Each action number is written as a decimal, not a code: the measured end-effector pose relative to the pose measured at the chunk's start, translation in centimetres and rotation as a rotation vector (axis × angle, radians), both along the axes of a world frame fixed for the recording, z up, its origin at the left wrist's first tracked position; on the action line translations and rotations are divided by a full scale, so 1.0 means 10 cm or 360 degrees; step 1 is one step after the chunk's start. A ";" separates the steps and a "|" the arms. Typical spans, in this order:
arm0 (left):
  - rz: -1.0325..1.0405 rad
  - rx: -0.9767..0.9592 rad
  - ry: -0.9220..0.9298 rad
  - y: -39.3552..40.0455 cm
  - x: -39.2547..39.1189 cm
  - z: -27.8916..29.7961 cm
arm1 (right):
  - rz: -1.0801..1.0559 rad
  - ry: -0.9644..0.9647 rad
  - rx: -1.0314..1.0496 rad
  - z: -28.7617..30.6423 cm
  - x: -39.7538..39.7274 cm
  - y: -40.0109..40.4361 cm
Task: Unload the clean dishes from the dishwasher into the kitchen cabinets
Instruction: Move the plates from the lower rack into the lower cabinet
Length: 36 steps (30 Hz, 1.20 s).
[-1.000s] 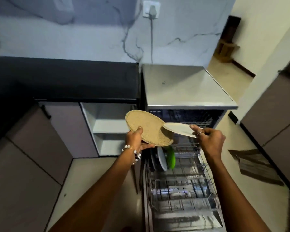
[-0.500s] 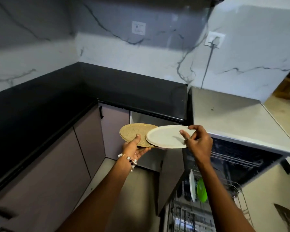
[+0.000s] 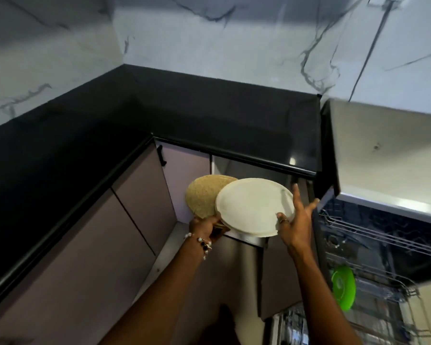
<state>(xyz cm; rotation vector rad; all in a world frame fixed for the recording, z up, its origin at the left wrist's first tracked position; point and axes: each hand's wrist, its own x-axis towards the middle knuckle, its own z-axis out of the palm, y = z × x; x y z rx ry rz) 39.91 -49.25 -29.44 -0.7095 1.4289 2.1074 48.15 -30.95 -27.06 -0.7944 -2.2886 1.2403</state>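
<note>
The left hand (image 3: 205, 226) grips two plates at their near edge: a speckled tan plate (image 3: 203, 195) underneath and a white plate (image 3: 253, 206) lying on top of it, shifted toward the right hand (image 3: 296, 225). The right hand is spread wide, fingers apart, its thumb and ring finger touching the white plate's right rim (whether it bears any weight cannot be told). A beaded bracelet (image 3: 200, 241) sits on the left wrist. Beyond both hands runs the black desk (image 3: 159, 115), with mauve cabinet doors (image 3: 137, 197) under it and an open cabinet door (image 3: 249, 267) just below the plates. To the right of the right hand the dishwasher (image 3: 388, 155) stands open, its wire rack (image 3: 383, 237) pulled out, and a green plate (image 3: 342, 286) stands upright in the lower rack, well below that hand.
</note>
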 end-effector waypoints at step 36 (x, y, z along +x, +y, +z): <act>-0.0578 0.0379 0.0715 2.23 -3.62 -3.70 | -0.0454 0.0843 -0.0877 -3.75 -3.06 1.83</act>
